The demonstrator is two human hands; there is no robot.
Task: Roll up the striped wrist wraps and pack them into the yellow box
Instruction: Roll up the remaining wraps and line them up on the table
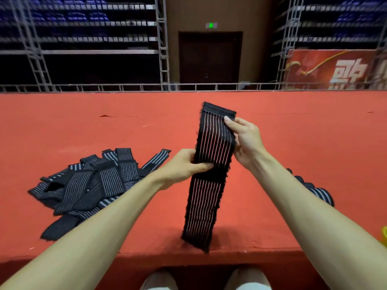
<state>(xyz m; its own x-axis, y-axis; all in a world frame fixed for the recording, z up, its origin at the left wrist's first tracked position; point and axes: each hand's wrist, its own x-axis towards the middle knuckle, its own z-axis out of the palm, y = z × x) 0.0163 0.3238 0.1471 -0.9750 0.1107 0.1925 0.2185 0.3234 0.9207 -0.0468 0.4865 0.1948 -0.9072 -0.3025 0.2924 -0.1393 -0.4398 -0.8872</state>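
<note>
- The striped wrap (209, 197) is up in the air between your two hands, over the red tabletop (303, 132). It is flat and not rolled yet.
- The wrap stands almost straight up, and its long side runs top to bottom with a small lean. The top end points up and away from you. The bottom end hangs down by the near edge of the tabletop, and I cannot tell if it touches.
- Your left hand (182, 166) grips the wrap at its middle, with the thumb across the front.
- Your right hand (246, 139) pinches the wrap's right edge near the top.
- I think you are just starting to roll this one. Next, fold one end over and turn it tight, keeping the sides even.
- Left of the wrap lies a pile of flat wraps (90, 185).
- Right of the wrap, behind your right arm, sit some rolled wraps (318, 193).
- Far right of the wrap a yellow bit (385, 235) peeks in. It may be the box, but I cannot tell.
</note>
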